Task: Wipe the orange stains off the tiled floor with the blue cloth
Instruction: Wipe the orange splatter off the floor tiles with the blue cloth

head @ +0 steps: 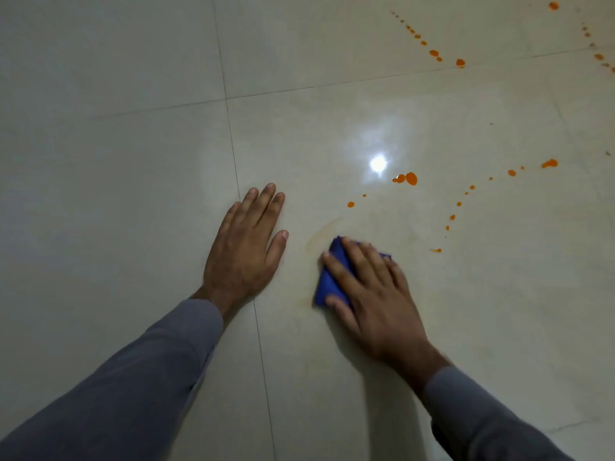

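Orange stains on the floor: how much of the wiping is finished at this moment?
Done: only a faint smear remains beside the cloth. In hand: the right hand presses the cloth flat on the floor; the left hand rests flat. Left: the drops ahead, the trail to the right, and far spots.

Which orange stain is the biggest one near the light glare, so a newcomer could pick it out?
Find the bright light glare on the tile ahead of the right hand. Just right of it and slightly nearer sits the big orange blob, with a smaller blob joined on its left. The neighbouring drops are tiny, separate dots.
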